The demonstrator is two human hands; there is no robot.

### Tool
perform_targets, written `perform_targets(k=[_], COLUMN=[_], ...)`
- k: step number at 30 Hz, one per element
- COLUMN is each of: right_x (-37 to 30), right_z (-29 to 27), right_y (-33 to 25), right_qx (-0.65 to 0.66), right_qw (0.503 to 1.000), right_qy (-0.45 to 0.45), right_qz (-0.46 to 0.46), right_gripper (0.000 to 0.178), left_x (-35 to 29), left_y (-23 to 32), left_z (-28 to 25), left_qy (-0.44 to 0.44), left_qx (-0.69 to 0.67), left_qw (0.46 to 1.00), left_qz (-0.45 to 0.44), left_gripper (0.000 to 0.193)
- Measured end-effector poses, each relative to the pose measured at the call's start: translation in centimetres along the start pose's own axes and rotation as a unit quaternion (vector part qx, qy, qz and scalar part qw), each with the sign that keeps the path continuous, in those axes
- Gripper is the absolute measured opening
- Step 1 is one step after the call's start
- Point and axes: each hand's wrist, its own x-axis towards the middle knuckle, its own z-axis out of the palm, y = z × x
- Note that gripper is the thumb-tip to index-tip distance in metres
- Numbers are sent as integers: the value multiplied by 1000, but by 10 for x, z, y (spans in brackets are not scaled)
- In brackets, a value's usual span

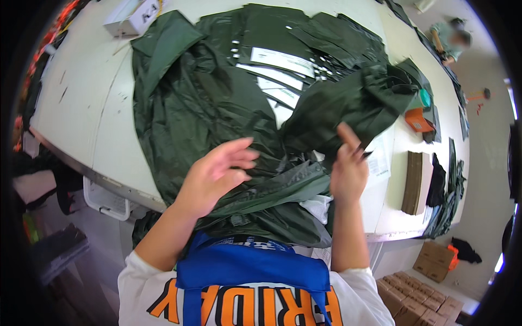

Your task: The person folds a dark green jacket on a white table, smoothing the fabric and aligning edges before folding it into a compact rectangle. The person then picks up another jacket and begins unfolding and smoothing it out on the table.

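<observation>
A dark green, shiny raincoat-like garment lies spread before me, its near part hanging over the table edge against my blue apron. One sleeve reaches out to the far right. My left hand hovers over the garment's middle, fingers apart and holding nothing. Near the base of that sleeve is my right hand, blurred, its index finger stretched and the others curled. A small dark pointed tip shows beside those curled fingers; what it belongs to cannot be made out. Between the hands runs a front strip with round snaps.
Behind the garment lie several flat dark green pieces with white labels. A white box stands far left. To the right are an orange box, a cardboard stack and dark cloth. Cartons sit below; a person works far right.
</observation>
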Motion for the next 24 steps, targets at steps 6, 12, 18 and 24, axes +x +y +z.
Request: perform_targets(k=[6, 12, 18, 24], right_x=[-95, -106, -100, -113], right_z=[28, 12, -43, -20], right_y=[46, 77, 65, -75], right_qx=[-153, -255, -343, -115], right_qw=[948, 928, 909, 990], right_qy=[-261, -260, -237, -7], right_qz=[-96, -80, -18, -78], right_gripper=[31, 35, 30, 28], left_x=[2, -21, -41, -58], left_y=[16, 15, 19, 19], left_z=[26, 30, 30, 32], left_qy=[12, -44, -64, -92], left_qx=[-209, -132, -134, -26], left_qw=[978, 988, 987, 994], left_qz=[-20, -60, -65, -51], left_gripper=[50, 23, 16, 18])
